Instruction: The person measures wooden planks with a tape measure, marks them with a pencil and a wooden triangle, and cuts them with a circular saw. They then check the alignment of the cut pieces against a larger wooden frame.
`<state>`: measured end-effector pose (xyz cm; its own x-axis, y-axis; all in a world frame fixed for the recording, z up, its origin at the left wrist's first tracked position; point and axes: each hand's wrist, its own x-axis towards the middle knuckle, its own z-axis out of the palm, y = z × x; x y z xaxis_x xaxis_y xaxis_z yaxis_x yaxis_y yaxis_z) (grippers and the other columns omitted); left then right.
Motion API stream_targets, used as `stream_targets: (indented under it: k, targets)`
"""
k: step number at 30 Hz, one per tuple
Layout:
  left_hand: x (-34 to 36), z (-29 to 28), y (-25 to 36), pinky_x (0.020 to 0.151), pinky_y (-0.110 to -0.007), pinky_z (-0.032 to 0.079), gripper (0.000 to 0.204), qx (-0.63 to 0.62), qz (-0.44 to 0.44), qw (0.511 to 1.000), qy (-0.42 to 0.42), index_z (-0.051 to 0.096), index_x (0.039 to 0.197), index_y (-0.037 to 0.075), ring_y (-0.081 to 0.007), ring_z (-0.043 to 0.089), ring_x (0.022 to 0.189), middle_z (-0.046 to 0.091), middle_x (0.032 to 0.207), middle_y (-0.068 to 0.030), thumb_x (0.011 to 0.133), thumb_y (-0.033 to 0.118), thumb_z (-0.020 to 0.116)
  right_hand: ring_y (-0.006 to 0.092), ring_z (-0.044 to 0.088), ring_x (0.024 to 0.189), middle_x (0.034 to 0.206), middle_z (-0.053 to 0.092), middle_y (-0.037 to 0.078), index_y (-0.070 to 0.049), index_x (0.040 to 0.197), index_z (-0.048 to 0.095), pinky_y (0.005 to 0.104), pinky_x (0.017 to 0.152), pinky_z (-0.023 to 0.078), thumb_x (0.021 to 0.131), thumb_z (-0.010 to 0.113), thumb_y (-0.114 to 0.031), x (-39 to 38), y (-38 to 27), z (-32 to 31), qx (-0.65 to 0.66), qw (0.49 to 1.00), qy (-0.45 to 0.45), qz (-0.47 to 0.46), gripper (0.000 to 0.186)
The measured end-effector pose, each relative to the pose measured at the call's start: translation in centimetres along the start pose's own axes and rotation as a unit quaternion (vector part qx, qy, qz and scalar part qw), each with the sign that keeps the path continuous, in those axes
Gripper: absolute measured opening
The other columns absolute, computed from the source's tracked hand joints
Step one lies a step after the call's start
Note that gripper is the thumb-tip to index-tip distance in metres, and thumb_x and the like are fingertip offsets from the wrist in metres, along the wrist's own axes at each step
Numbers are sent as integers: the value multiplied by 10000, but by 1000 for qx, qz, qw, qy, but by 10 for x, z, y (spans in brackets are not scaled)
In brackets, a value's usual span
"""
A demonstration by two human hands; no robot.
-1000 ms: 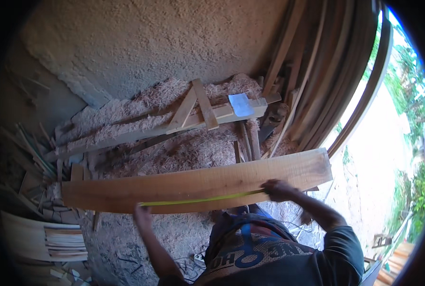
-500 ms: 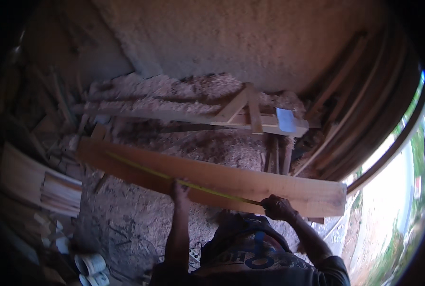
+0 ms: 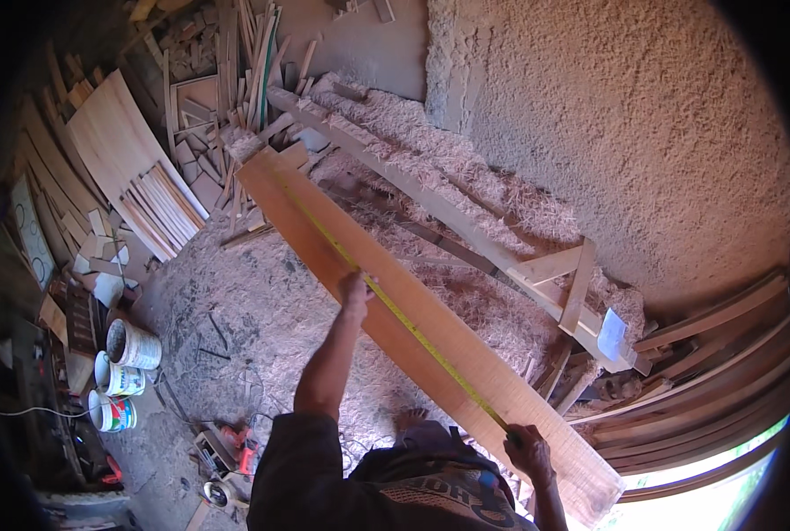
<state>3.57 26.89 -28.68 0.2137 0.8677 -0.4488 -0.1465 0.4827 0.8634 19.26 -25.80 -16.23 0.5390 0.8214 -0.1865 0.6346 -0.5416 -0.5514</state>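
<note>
A long, wide wooden board [image 3: 439, 331] slants from the far left to the near right in front of me. Along its face runs the yellow blade of a tape measure [image 3: 418, 336]. My right hand [image 3: 529, 451] is closed at the blade's near end, low on the board; the tape's case is hidden in it. Partway up, my left hand [image 3: 356, 290] is at the board's left edge, its fingers closed at the blade. How firmly they grip it cannot be made out.
Beyond the board lies a long beam [image 3: 430, 202] among wood shavings, with a triangular wooden brace and white paper [image 3: 612, 334]. Several buckets [image 3: 133, 344] and a red power tool [image 3: 247, 453] stand on the left floor. Planks [image 3: 705, 376] lean at right; panels [image 3: 129, 146] at left.
The view has swung left and down, so the board now slants more steeply and the buckets show clearly. Both hands remain at the board and tape.
</note>
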Motion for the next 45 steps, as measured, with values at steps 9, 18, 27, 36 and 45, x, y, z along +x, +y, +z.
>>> stream_targets:
  k: [9, 18, 27, 36, 45]
  targets:
    - [41, -1, 19, 769, -371, 506, 267, 32, -26, 999, -6, 635, 1064, 147, -131, 621, 767, 707, 899, -23, 938, 379, 595, 318, 669, 855, 933, 668, 127, -140, 1062, 690, 445, 739, 549, 768, 721, -249, 28, -50, -26, -30, 999, 33, 23, 315]
    - [66, -8, 34, 796, -372, 514, 295, 11, -38, 999, 20, 609, 1136, 124, -158, 617, 793, 704, 952, -50, 957, 357, 581, 318, 668, 911, 969, 667, 135, -141, 1084, 694, 439, 792, 536, 788, 710, -276, 59, -87, -13, -11, 999, 25, 22, 326]
    - [69, 4, 9, 805, -363, 489, 310, -20, -31, 996, -75, 587, 1156, 102, -184, 597, 886, 656, 1038, -89, 952, 334, 564, 327, 660, 925, 951, 663, 141, -160, 1077, 687, 467, 755, 536, 793, 677, -273, 53, -78, -20, -21, 998, 56, 28, 305]
    - [-141, 58, -111, 343, -237, 287, 618, 415, -30, 878, -235, 546, 661, 95, -109, 382, 364, 442, 496, -1, 954, 632, 463, 298, 610, 1015, 1048, 609, 92, -246, 1151, 668, 434, 769, 546, 811, 625, -250, -28, 75, 13, -68, 993, 48, 89, 342]
    - [-441, 220, -231, 1107, -509, 313, 561, 426, 484, 373, -667, 490, 1384, 58, -369, 406, 1338, 439, 1459, -188, 897, 297, 632, 304, 578, 1089, 1092, 609, 68, -292, 1147, 682, 455, 821, 512, 790, 583, -94, -205, 259, -37, -141, 962, 125, 199, 420]
